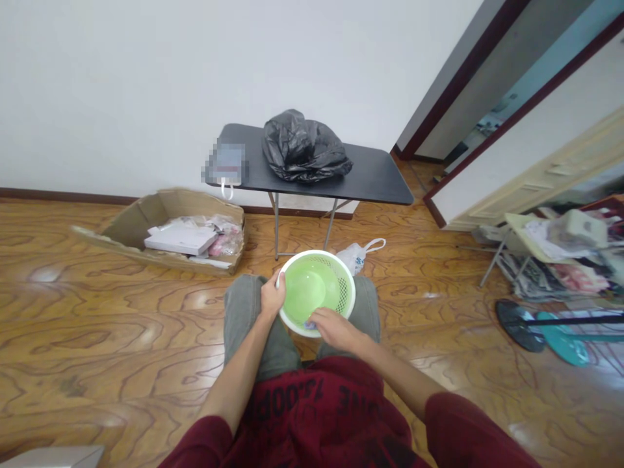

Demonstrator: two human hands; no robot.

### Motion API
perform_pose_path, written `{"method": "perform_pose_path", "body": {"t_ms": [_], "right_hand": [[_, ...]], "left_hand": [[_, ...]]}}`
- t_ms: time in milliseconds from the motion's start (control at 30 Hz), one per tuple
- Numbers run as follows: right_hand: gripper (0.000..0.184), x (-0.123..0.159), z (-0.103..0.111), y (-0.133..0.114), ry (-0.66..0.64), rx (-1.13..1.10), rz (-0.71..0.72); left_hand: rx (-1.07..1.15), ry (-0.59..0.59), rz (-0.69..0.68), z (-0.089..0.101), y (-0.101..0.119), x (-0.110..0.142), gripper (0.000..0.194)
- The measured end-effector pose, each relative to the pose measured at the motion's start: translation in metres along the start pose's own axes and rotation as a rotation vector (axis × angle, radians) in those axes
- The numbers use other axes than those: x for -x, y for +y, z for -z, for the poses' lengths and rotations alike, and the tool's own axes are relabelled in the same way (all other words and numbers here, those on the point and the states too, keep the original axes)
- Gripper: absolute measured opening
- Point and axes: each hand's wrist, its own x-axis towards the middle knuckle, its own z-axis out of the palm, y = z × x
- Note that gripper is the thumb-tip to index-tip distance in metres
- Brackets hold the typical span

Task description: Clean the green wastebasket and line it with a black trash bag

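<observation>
A light green plastic basin (pixel 305 286) with a white rim and a perforated strip on its right side rests on my lap, between my knees. At its left edge, my left hand (pixel 273 296) is closed around the rim, thumb on top. Inside the near edge, my right hand (pixel 334 326) is closed on a small bluish-white cloth (pixel 310 324), touching the basin's inner wall. Most of that cloth is hidden under the fingers.
A black folding table (pixel 375 172) against the wall bears a black plastic bag (pixel 307 146). Left of it stands an open cardboard box (pixel 136 221) with a white box and plastic wrap. A white plastic bag (pixel 355 257) lies beyond my knees. Cluttered shelving (pixel 526 234) stands right.
</observation>
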Motion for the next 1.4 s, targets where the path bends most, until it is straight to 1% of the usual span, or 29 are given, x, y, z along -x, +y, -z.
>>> {"method": "perform_pose_path", "body": {"t_ms": [33,100,167,233,400,467,533,567,600,633,700,733,767,800,833,900,1000,1067,1233,1333,1400], "right_hand": [[0.031,-0.001,-0.002,-0.005,0.005,0.006,0.013],[0.030,-0.004,-0.009,-0.011,-0.046,0.025,0.037],[0.029,-0.004,-0.013,-0.012,-0.122,0.053,0.043],[0.030,0.000,-0.012,-0.008,-0.170,0.096,0.025],[0.030,0.017,0.005,0.003,-0.279,0.296,-0.050],[0.030,0.019,0.015,0.005,-0.332,0.369,-0.067],[0.030,0.016,0.030,0.009,-0.335,0.398,-0.103],[0.030,0.012,0.038,0.013,-0.297,0.392,-0.133],[0.031,0.008,0.047,0.019,-0.227,0.374,-0.169],[0.033,0.004,0.057,0.027,-0.125,0.347,-0.211],[0.036,-0.007,0.074,0.048,0.154,0.280,-0.325],[0.036,-0.012,0.080,0.060,0.302,0.257,-0.374],[0.036,-0.018,0.085,0.072,0.423,0.235,-0.421],[0.036,-0.024,0.087,0.084,0.511,0.212,-0.470],[0.036,-0.030,0.087,0.094,0.558,0.191,-0.497],[0.036,-0.043,0.084,0.109,0.580,0.168,-0.502],[0.036,-0.063,0.076,0.117,0.586,0.171,-0.466],[0.036,-0.076,0.073,0.114,0.592,0.171,-0.424],[0.035,-0.105,0.075,0.101,0.541,0.168,-0.230],[0.035,-0.117,0.078,0.093,0.501,0.168,-0.165],[0.035,-0.119,0.079,0.092,0.476,0.174,-0.150]], "left_hand": [[0.000,0.001,0.001,0.000,0.000,0.000,0.045],[-0.004,-0.001,-0.010,0.000,0.001,0.001,0.045],[-0.006,-0.002,-0.027,0.001,0.001,0.002,0.045],[-0.005,0.000,-0.036,0.002,0.000,0.003,0.045],[0.016,0.018,-0.017,0.002,-0.003,0.000,0.045],[0.031,0.021,-0.002,0.001,-0.003,-0.001,0.045],[0.033,0.019,0.013,0.000,-0.004,-0.001,0.045],[0.027,0.018,0.013,0.000,-0.004,-0.001,0.045],[0.017,0.016,0.007,0.000,-0.004,0.000,0.044],[0.008,0.015,-0.003,0.000,-0.004,0.000,0.044],[-0.005,0.018,-0.029,0.001,-0.003,0.001,0.043],[-0.006,0.023,-0.039,0.001,-0.003,0.001,0.043],[-0.005,0.028,-0.045,0.001,-0.002,0.001,0.043],[-0.004,0.029,-0.050,0.002,-0.002,0.002,0.043],[-0.004,0.026,-0.054,0.002,-0.001,0.002,0.043],[-0.013,0.007,-0.061,0.004,0.001,0.003,0.042],[-0.032,-0.023,-0.063,0.006,0.003,0.004,0.041],[-0.031,-0.023,-0.069,0.007,0.003,0.005,0.041],[-0.048,-0.024,-0.078,0.009,0.003,0.006,0.041],[-0.065,-0.021,-0.073,0.010,0.004,0.007,0.041],[-0.070,-0.024,-0.074,0.011,0.005,0.008,0.041]]}}
